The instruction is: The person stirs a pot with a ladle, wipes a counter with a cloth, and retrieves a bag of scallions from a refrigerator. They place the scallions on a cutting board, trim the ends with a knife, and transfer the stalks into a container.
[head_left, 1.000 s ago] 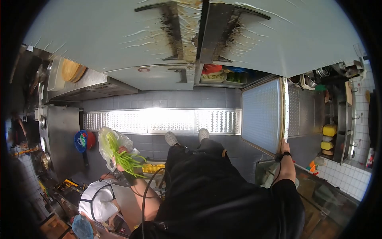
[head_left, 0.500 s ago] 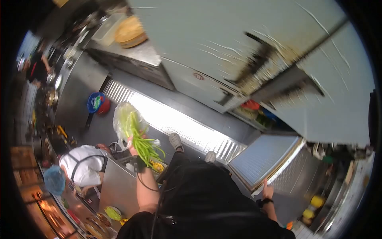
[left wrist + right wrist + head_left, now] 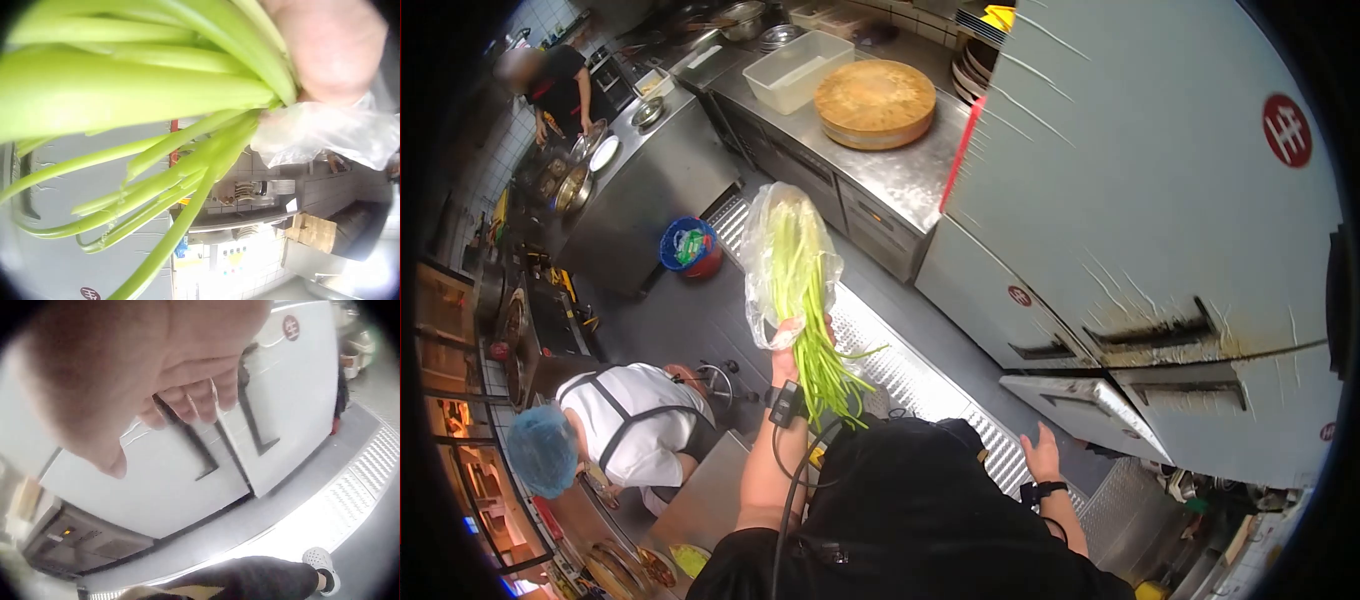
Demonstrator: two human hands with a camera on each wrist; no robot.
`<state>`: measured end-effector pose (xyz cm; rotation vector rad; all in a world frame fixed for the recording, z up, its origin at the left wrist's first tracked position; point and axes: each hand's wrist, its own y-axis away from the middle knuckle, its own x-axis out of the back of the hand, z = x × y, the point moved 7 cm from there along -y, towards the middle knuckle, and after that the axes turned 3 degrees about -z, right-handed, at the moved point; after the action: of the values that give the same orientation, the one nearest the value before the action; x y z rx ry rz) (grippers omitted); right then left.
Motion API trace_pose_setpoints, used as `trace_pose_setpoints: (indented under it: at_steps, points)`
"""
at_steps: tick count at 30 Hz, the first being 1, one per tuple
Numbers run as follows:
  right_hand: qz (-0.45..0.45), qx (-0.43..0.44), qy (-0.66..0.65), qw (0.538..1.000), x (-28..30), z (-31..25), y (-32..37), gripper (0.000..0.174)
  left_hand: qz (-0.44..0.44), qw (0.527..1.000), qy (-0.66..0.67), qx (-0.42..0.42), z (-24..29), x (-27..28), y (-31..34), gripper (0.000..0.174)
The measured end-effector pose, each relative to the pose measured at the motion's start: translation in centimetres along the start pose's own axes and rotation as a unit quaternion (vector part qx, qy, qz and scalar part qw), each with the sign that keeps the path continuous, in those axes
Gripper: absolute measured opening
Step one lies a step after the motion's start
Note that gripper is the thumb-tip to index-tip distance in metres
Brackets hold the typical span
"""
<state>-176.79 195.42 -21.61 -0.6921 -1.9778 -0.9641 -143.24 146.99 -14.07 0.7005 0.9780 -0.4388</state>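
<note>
My left hand point(image 3: 784, 358) grips a bunch of long, light-green vegetable stalks point(image 3: 810, 300) in a clear plastic bag point(image 3: 762, 255). The stalk ends stick out of the bag and droop toward my body. In the left wrist view, the thumb point(image 3: 334, 53) presses against the stalks, with bag plastic point(image 3: 331, 134) bunched below it. My right hand point(image 3: 1042, 455) is off to the right, held in the air with fingers spread and nothing in it. It is nearest to a lower fridge door point(image 3: 1080, 405), which stands partly ajar, apart from the hand.
The tall grey fridge point(image 3: 1140, 200) fills the right. A steel counter point(image 3: 910, 180) bears a round wooden chopping board point(image 3: 875, 100) and a plastic tub point(image 3: 795, 75). Blue and red buckets point(image 3: 690, 250) stand on the floor. One person point(image 3: 635, 420) bends at lower left; another point(image 3: 565, 95) works further back.
The lower fridge door has swung from wide open to nearly closed. My right hand has come off its edge. The view has turned left toward the counter, the stalks still in my left hand.
</note>
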Motion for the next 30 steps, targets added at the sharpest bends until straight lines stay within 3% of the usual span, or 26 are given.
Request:
trace_pose_setpoints:
  at_steps: [2,5,10,14,20,24,26,28,30]
  points:
    - [-0.004,0.073,-0.003,0.997,-0.3,-5.9,-2.3,0.07,-0.03,0.999,-0.002,0.033,2.4,-1.1,-1.5,0.041]
    - [-0.02,0.091,-0.009,0.996,-0.7,-12.8,-4.9,0.07,-0.103,0.993,-0.007,0.063,5.2,-2.5,-4.3,0.049]
    - [-0.056,0.149,-0.017,0.987,-1.8,-22.1,-9.2,0.071,-0.09,0.99,-0.1,0.042,9.5,-5.6,-10.1,0.043]
    - [-0.056,0.178,-0.062,0.98,-3.2,-28.9,-15.1,0.068,-0.078,0.986,-0.117,0.091,11.8,-8.7,-16.1,0.034]
    - [-0.04,0.204,-0.137,0.968,-5.1,-41.0,-26.6,0.061,-0.056,0.969,-0.216,0.104,15.6,-11.2,-30.0,0.042]
    - [-0.015,0.226,-0.213,0.95,-2.9,-49.8,-33.2,0.055,-0.06,0.961,-0.241,0.125,17.5,-13.7,-38.1,0.041]
    - [0.004,0.237,-0.194,0.952,-0.9,-53.3,-35.7,0.053,-0.064,0.925,-0.369,0.07,18.7,-15.4,-41.6,0.036]
    - [0.034,0.252,-0.271,0.928,1.4,-56.2,-38.6,0.052,-0.092,0.925,-0.361,0.077,18.4,-16.4,-45.0,0.04]
    - [0.047,0.236,-0.274,0.931,3.9,-58.7,-41.3,0.052,-0.111,0.923,-0.367,-0.026,18.9,-17.9,-47.5,0.036]
